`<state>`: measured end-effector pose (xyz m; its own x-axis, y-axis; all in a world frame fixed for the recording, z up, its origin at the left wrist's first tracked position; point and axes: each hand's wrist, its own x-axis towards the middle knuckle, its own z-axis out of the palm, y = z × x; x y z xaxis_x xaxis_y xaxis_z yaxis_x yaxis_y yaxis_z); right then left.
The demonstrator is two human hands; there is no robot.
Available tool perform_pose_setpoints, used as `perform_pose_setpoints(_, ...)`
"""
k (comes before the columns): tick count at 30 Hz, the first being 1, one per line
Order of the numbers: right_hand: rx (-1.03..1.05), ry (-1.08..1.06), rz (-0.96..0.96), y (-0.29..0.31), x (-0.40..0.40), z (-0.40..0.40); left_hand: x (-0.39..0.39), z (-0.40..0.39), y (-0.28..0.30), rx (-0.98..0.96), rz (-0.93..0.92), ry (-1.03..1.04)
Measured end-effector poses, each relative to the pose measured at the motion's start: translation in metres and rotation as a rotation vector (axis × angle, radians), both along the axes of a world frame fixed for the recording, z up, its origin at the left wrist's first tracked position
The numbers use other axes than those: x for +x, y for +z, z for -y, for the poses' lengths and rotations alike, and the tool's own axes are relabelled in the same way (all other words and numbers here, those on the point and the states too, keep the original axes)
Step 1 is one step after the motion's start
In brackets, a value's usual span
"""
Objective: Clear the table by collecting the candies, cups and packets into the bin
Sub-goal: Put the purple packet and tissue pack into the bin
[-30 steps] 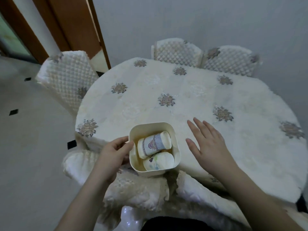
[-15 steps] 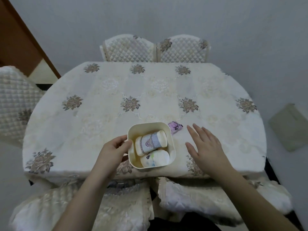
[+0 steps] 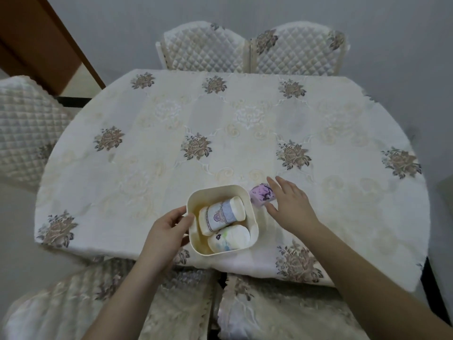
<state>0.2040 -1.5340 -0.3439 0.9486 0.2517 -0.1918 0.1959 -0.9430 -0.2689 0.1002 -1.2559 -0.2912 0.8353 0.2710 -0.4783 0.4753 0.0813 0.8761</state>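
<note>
Cream fabric pretty much everywhere here, so starting at the bottom of the frame: two padded chair seats [image 3: 171, 305] with embroidered covers sit tucked under the near edge of the table [image 3: 343, 217], which wears a cream tablecloth dotted with brownish flower patches.

Both forearms come up from the lower corners. The left hand [image 3: 166, 231] sits at lower centre, fingers curled against the left wall of the bin [image 3: 255, 222], thumb up near the rim, so it's gripping that side. It's a small cream square bin with rounded corners, sitting on the tablecloth close to the near edge, a bit left of centre frame.

Inside it are two cups lying on their sides: a patterned cup [image 3: 221, 214] with a blue-and-purple band toward the back, and a white cup [image 3: 229, 238] with a little dark and green print toward the front. They're touching each other.

The right hand [image 3: 291, 207] is just right of the bin, fingers spread out and fairly straight, palm down, not pinching anything. Its fingertips reach to a purple packet [image 3: 261, 197] lying on the tablecloth right by the bin's upper right corner. Can't tell for sure whether the fingers actually touch it or just hover over its edge.

Further up it's just tablecloth. At the far edge, top centre, two quilted chair backs [image 3: 252, 47] stand side by side against a grey wall [image 3: 245, 11]. Another quilted chair [image 3: 27, 128] is at the left edge, with a brown wooden door frame [image 3: 46, 38] in the upper left corner.
</note>
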Motion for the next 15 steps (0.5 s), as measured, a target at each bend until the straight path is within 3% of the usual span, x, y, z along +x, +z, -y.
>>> perform_pose_setpoints(8,-0.075,0.032,-0.071,-0.067,0.044,-0.019,0.002,0.005,-0.011,0.02,-0.029,0.082)
perform_pose_setpoints(15,-0.045,0.029,0.048,-0.082,0.05,-0.015,0.0,0.007,-0.012,0.015,-0.034,0.103)
